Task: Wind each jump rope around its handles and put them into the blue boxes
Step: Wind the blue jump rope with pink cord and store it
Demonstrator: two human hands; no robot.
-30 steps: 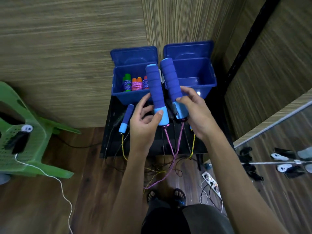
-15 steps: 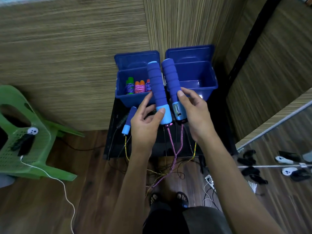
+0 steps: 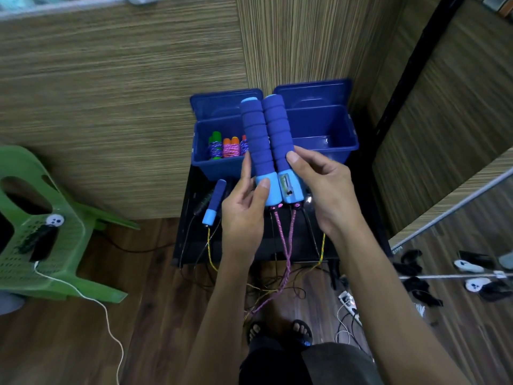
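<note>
Left hand (image 3: 244,215) pinches one foam handle (image 3: 256,145), right hand (image 3: 324,190) grips the other (image 3: 277,134), side by side above the blue boxes (image 3: 327,134); keep them flush, then wrap the pink rope (image 3: 287,254) tight

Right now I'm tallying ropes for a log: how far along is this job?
Done: wound ropes sit in the left blue box. In hand: left hand and right hand hold two blue handles together, pink rope hanging unwound. Left: a yellow-corded rope on the table; right box looks empty.
</note>
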